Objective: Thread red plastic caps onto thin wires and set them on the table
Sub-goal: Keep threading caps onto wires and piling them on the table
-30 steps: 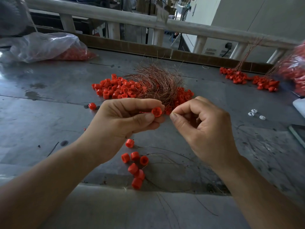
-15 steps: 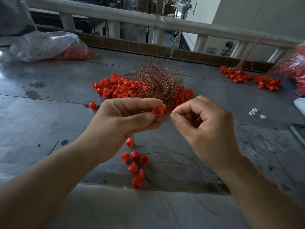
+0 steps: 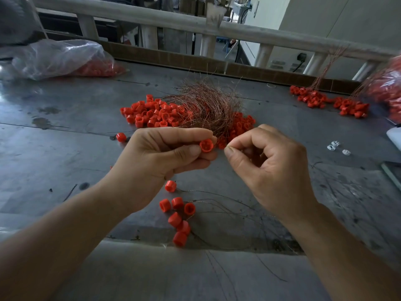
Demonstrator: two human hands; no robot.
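Nearest, on the grey surface (image 3: pixel 65 170), a cluster of caps (image 3: pixel 176 216), red, with thin wires (image 3: pixel 227 208) trailing off to the right. Just above, held in the air, the left hand (image 3: pixel 156 161): grip curled, thumb and fingers pinching a single cap (image 3: pixel 206 145), open end toward the camera. Close beside it, the right hand (image 3: pixel 271 168): grip pressed together, thumb to forefinger, on a wire end (image 3: pixel 225 146) barely visible; touching the cap or not, impossible to tell. Behind the left hand, a lone cap (image 3: pixel 120 137) on the surface. Further back, a pile of caps (image 3: pixel 156 114) half buried under a tangle of copper wire (image 3: pixel 208 103), near edge hidden by both hands. Off to the right, small white pieces (image 3: pixel 335 146). Far right, more caps on wire stems (image 3: pixel 325 101) beside a blurred red bag (image 3: pixel 390 92). Far left, a clear plastic bag (image 3: pixel 58 57) with red caps inside. Beyond, a cardboard strip (image 3: pixel 173 61) and a pale railing (image 3: pixel 195 25).
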